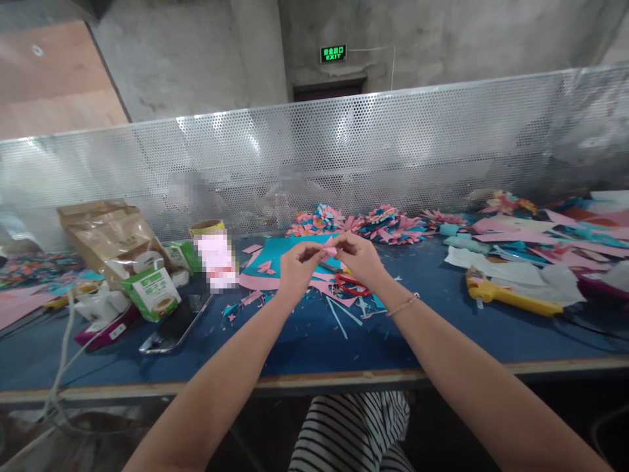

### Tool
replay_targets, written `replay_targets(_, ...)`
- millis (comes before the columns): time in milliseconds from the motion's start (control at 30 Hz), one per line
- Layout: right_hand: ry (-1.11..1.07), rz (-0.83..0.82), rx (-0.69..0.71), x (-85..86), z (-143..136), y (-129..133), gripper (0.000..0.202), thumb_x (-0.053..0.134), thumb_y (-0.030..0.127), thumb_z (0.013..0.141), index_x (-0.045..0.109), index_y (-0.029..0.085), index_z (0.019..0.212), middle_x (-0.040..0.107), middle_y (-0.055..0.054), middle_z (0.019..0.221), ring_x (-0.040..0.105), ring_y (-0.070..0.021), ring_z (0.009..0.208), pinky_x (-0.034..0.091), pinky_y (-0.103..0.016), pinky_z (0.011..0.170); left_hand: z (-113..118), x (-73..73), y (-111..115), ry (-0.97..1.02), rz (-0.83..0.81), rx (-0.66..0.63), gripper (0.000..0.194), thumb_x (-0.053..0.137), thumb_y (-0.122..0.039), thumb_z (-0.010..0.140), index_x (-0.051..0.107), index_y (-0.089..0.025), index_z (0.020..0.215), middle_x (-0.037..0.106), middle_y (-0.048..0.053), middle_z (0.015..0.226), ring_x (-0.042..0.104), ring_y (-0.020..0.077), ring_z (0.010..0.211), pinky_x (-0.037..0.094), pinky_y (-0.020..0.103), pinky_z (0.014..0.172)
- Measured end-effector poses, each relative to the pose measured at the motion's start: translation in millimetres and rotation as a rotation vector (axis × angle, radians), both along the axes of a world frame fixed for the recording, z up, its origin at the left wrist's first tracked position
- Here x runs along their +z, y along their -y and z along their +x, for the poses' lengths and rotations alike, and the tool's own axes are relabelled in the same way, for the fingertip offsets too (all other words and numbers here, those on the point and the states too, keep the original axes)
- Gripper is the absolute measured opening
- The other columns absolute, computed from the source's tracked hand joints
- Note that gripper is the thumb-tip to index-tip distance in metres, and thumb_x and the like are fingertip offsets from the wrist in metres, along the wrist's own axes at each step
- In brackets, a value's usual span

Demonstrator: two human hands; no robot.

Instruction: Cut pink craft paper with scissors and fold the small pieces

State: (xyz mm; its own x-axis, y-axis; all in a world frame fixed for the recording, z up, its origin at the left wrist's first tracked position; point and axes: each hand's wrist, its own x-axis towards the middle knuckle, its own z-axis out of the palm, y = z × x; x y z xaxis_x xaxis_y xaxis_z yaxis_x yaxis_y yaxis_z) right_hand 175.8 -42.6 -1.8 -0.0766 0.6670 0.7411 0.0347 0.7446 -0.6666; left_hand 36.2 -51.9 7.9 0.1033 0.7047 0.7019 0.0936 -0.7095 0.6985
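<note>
Between my two hands, a small folded piece of pink paper (329, 250) is held up above the table. My left hand (297, 265) pinches its left side, and my right hand (361, 257) pinches it from the right. Below them lie red-handled scissors (352, 284), partly covered by my right hand. A blue sheet of paper (270, 252) is spread behind my hands, with pink offcuts (260, 282) and thin strips around it. Pink and blue paper flowers (393, 226) stand in a heap farther back.
A yellow glue gun (511, 295) lies at right beside white tissue. To the left are a phone (177, 324), a green-and-white box (156, 295), a brown paper bag (113, 242) and a white cable (63, 354). A perforated metal panel (236, 164) borders the table's back.
</note>
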Motion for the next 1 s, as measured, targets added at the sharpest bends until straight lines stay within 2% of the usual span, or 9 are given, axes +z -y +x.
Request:
replay_targets(500,-0.020,-0.025,0.055,-0.1,0.6,-1.1,0.014,0.062,0.031,0.066,0.060,0.019,0.073,0.060,-0.002,0.071,0.057,-0.0138,0.068,0.047,-0.031,0.067,0.5,-1.1,-0.2,-0.024,0.033,0.057,0.007,0.059,-0.024,0.066,0.062,-0.018,0.069,0.062,0.002,0.067,0.057,0.0119,0.063,0.046,0.026,0.062)
replay_targets(667,0.036,-0.060,-0.012,0.1,3.4,-4.1,0.014,0.059,0.028,0.066,0.060,0.018,0.075,0.061,-0.001,0.068,0.057,-0.0136,0.066,0.046,-0.029,0.065,0.7,-0.8,0.2,-0.012,0.008,0.070,0.012,0.061,-0.028,0.065,0.062,-0.017,0.068,0.062,0.002,0.067,0.057,0.0124,0.063,0.046,0.027,0.062)
replay_targets(867,0.077,-0.047,-0.125,-1.5,5.5,-8.7,0.010,0.053,0.017,0.065,0.059,0.017,0.072,0.058,0.001,0.064,0.053,-0.0111,0.060,0.042,-0.025,0.058,0.4,-2.4,-5.8,0.021,-0.060,0.027,0.011,0.063,-0.027,0.062,0.061,-0.016,0.065,0.061,0.002,0.064,0.055,0.0117,0.060,0.045,0.027,0.060)
replay_targets(1000,0.056,-0.024,-0.114,-3.1,4.2,-10.1,0.010,0.052,0.015,0.063,0.058,0.017,0.070,0.056,0.001,0.063,0.053,-0.0110,0.061,0.041,-0.025,0.058,1.5,-2.7,-7.6,0.081,-0.108,-0.022,0.012,0.065,-0.026,0.060,0.060,-0.016,0.066,0.060,0.000,0.062,0.055,0.0109,0.058,0.045,0.026,0.060)
